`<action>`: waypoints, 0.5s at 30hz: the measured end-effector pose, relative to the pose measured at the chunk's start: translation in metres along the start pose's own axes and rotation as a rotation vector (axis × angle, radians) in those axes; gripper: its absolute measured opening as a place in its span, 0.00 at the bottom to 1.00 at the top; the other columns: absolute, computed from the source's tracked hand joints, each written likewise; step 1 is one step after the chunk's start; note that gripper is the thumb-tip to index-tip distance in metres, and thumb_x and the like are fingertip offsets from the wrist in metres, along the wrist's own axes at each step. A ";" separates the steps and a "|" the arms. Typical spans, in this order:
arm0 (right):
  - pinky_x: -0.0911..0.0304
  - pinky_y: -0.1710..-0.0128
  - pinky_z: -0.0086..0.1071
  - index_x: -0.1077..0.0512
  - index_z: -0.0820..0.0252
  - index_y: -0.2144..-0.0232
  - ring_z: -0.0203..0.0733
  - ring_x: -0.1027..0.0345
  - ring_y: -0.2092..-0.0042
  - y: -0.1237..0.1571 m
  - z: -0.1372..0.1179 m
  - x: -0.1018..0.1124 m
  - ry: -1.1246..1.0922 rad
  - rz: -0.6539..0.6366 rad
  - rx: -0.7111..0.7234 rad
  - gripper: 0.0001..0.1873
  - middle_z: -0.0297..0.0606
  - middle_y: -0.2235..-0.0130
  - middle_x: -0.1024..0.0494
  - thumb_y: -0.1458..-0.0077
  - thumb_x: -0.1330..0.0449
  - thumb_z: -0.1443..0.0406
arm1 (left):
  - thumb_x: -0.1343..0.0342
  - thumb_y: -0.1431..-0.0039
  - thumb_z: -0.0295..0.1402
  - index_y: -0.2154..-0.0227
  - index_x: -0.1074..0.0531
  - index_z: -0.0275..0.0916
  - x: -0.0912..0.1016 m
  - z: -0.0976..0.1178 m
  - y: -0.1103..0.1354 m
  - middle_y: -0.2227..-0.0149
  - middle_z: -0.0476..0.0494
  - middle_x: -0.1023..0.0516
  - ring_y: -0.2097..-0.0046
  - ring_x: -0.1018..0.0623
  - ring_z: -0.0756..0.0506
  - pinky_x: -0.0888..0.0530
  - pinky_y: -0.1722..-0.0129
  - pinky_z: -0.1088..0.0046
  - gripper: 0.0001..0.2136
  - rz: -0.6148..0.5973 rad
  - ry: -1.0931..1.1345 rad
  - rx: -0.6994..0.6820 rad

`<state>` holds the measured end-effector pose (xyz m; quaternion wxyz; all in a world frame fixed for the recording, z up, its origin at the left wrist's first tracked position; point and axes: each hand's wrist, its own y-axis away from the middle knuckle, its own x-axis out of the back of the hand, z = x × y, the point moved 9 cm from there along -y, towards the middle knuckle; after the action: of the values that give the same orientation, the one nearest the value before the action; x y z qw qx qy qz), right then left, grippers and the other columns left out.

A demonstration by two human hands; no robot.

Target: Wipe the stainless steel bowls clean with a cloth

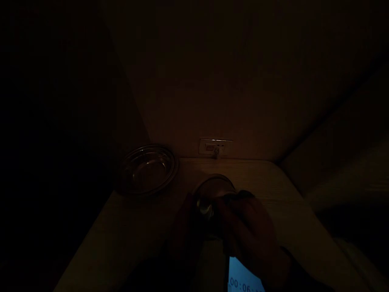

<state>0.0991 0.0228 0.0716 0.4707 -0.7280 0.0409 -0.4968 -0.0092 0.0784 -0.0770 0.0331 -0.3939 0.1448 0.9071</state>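
Observation:
The scene is very dark. Both my hands meet over a round metal vessel (214, 187) on a pale wooden table (136, 231). My left hand (182, 227) curls around its left side near a shiny knob or lid part (205, 209). My right hand (252, 235) is closed over the vessel's right side, seemingly with a dark cloth; the dimness hides what it grips.
A shallow steel bowl (148, 170) leans at the back left corner. A wall socket plate (215, 147) sits just above the table's far edge. A lit blue screen with digits (241, 280) glows below my right wrist. Walls close in left and right.

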 end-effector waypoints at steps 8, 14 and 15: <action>0.33 0.67 0.37 0.39 0.61 0.42 0.43 0.35 0.63 0.000 0.018 -0.001 -0.067 0.024 -0.137 0.25 0.43 0.64 0.28 0.42 0.46 0.71 | 0.49 0.42 0.37 0.53 0.28 0.41 -0.012 0.001 0.000 0.53 0.43 0.22 0.43 0.30 0.39 0.28 0.48 0.64 0.16 0.044 -0.006 0.024; 0.34 0.62 0.38 0.29 0.64 0.52 0.44 0.35 0.59 0.004 -0.028 -0.006 -0.071 -0.062 0.101 0.15 0.42 0.62 0.25 0.42 0.46 0.71 | 0.44 0.47 0.31 0.53 0.29 0.48 0.009 0.010 0.002 0.50 0.50 0.24 0.42 0.32 0.43 0.27 0.50 0.71 0.17 0.092 -0.033 -0.002; 0.35 0.62 0.38 0.29 0.64 0.53 0.44 0.35 0.59 0.004 -0.031 -0.006 -0.078 -0.070 0.117 0.15 0.41 0.61 0.24 0.42 0.46 0.71 | 0.44 0.47 0.32 0.53 0.29 0.48 0.009 0.011 0.003 0.51 0.50 0.24 0.43 0.31 0.42 0.26 0.51 0.70 0.17 0.086 -0.040 0.003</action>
<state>0.0736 0.0042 0.0665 0.4958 -0.7190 -0.0320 -0.4860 -0.0234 0.0787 -0.0759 -0.0026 -0.3692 0.1622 0.9151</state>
